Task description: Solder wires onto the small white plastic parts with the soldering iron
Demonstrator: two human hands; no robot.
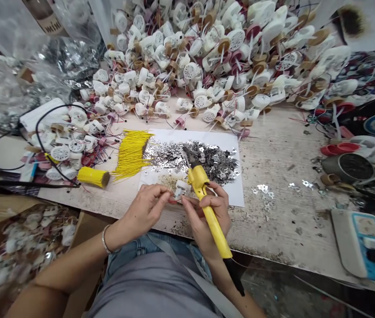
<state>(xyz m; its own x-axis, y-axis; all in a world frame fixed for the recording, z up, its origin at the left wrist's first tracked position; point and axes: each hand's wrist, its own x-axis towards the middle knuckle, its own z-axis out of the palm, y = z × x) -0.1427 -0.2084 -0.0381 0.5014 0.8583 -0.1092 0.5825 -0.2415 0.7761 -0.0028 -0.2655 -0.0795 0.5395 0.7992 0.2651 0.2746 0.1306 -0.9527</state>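
Note:
My left hand [145, 212] pinches a small white plastic part [180, 190] between thumb and fingertips, above the table's front edge. My right hand [203, 223] grips a yellow-handled soldering iron [198, 181], with its dark metal tip pointing up and away over a sheet of white paper [230, 190]. The right fingertips are next to the white part, and they seem to touch it. Loose silver metal tabs [194, 161] cover the paper. A fan of thin yellow wires [130, 154] lies at the paper's left edge.
A large heap of white plastic parts with wires [190, 57] covers the back of the wooden workbench [289, 221]. A yellow wire bundle [92, 176] lies left. A plastic bag of silver pieces [68, 62] sits back left, and a cardboard box of white parts [24, 234] sits below the bench.

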